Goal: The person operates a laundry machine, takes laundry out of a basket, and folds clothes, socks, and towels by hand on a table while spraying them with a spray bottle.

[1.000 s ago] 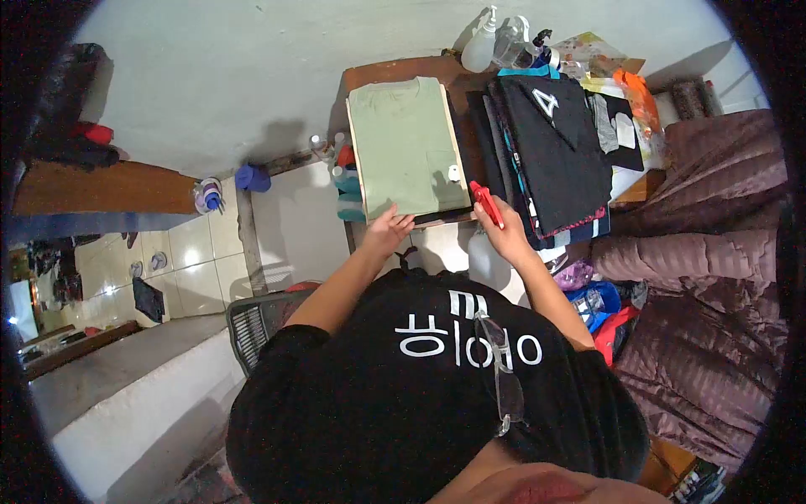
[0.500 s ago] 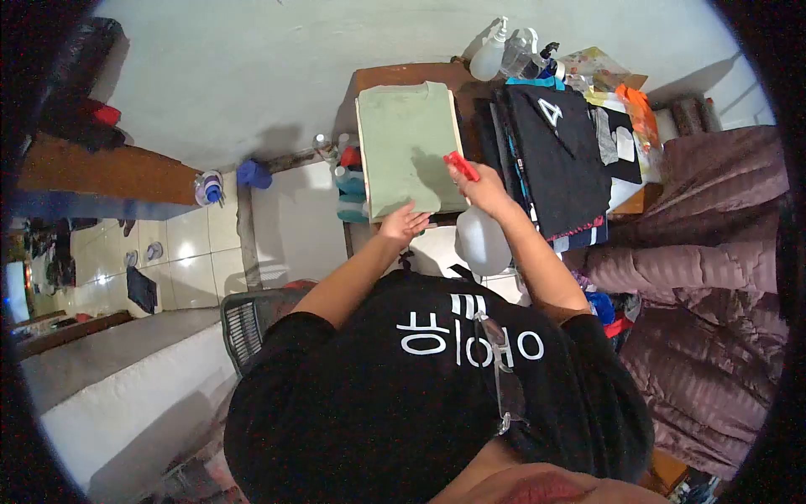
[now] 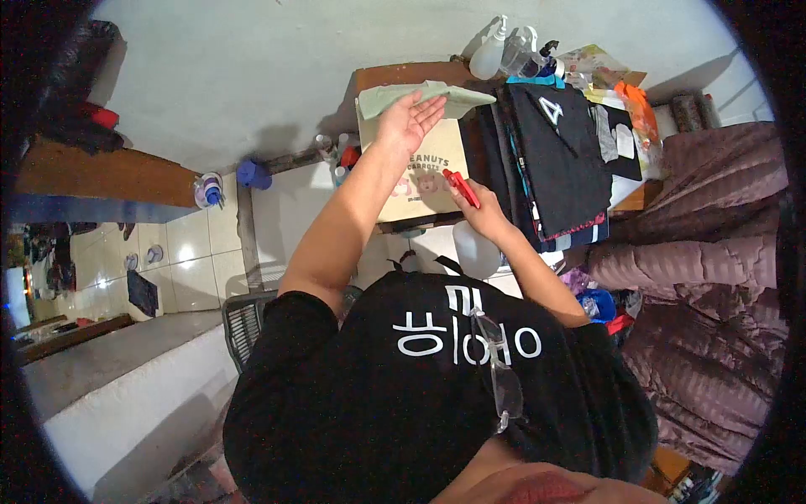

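Shirt [image 3: 463,98] lies bunched just beyond unclenched left hand [image 3: 409,124]; right hand [image 3: 489,217] clasps red tool [image 3: 461,189].

The green cloth [image 3: 467,98] is looking soft and matt, the cream shirt [image 3: 442,144] is showing smooth, matt fabric, and the red tool [image 3: 461,188] is gleaming like hard plastic. On the far side, the wooden table [image 3: 403,74] is showing a smooth face and the pump bottle [image 3: 487,62] is looking like cloudy plastic. On the right, striped bedding [image 3: 684,256] is shining like satin, while on the left glossy floor tiles [image 3: 188,237] are reflecting light.
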`<state>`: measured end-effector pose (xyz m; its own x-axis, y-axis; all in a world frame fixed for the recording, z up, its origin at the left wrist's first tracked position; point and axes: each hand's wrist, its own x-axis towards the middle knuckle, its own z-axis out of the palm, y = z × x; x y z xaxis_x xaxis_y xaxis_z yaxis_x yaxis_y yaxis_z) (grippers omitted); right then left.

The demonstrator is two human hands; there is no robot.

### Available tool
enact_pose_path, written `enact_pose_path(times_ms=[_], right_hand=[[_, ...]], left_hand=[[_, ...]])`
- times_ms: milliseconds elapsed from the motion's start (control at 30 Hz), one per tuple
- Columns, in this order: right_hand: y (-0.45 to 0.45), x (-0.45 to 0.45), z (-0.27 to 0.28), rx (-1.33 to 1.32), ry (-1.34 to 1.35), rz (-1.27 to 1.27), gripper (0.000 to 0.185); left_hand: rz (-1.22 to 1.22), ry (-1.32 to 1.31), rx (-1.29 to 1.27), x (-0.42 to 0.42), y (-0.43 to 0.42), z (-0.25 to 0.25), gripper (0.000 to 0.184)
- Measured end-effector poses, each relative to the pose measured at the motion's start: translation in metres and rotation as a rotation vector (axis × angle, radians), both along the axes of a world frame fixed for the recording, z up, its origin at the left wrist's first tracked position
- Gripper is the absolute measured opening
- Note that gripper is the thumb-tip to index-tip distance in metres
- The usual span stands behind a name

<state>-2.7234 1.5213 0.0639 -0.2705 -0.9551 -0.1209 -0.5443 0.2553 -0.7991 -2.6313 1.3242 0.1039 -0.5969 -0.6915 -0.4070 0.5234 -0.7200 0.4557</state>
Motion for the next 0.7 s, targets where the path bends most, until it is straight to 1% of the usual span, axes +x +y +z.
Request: enact_pose_path(times_ms=[33,100,167,200,233,267,300,367,467,500,567,633,667,700], right_hand=[[-0.002,-0.001,-0.001,0.039,-0.026,-0.038,0.035],[0.005,-0.003,-0.01,0.129,0.042,0.033,0.04],[0.015,-0.006,-0.009,0.224,0.096,0.093,0.043],[0.02,-0.007,-0.001,0.275,0.12,0.117,0.044],[0.024,-0.009,0.004,0.325,0.145,0.141,0.046],[0.027,-0.015,0.005,0.274,0.059,0.129,0.043],[0.022,-0.019,0.016,0.213,-0.008,0.119,0.043],[0.007,-0.028,0.063,0.1,-0.145,0.094,0.042],[-0.045,-0.049,0.11,-0.129,-0.197,0.034,0.041],[-0.068,-0.054,0.122,-0.215,-0.238,0.001,0.041],[-0.118,-0.067,0.133,-0.246,-0.236,-0.059,0.042],[-0.175,-0.089,0.117,-0.415,-0.096,-0.018,0.042],[-0.203,-0.1,0.102,-0.455,-0.108,-0.005,0.042],[-0.23,-0.113,0.082,-0.491,-0.123,0.008,0.041]], left_hand=[[-0.021,0.002,0.027,0.002,0.003,-0.006,0.036],[-0.063,0.002,0.083,0.011,0.014,-0.038,0.038],[-0.153,-0.081,0.168,0.031,0.043,-0.076,0.037],[-0.208,-0.002,0.218,0.049,0.063,-0.11,0.036],[-0.262,0.079,0.268,0.069,0.082,-0.133,0.036],[-0.292,-0.053,0.366,0.083,0.101,-0.131,0.035],[-0.322,-0.184,0.465,0.096,0.116,-0.13,0.035],[-0.482,-0.176,0.597,0.129,0.132,-0.151,0.032],[-0.471,-0.484,0.279,0.16,0.135,-0.161,0.03],[-0.393,-0.61,0.111,0.163,0.132,-0.161,0.03],[-0.22,-0.854,-0.234,0.167,0.121,-0.158,0.03],[-0.169,-1.031,-0.488,0.157,0.112,-0.137,0.031],[-0.14,-1.118,-0.615,0.153,0.106,-0.132,0.033],[-0.163,-1.157,-0.665,0.152,0.1,-0.152,0.034]])
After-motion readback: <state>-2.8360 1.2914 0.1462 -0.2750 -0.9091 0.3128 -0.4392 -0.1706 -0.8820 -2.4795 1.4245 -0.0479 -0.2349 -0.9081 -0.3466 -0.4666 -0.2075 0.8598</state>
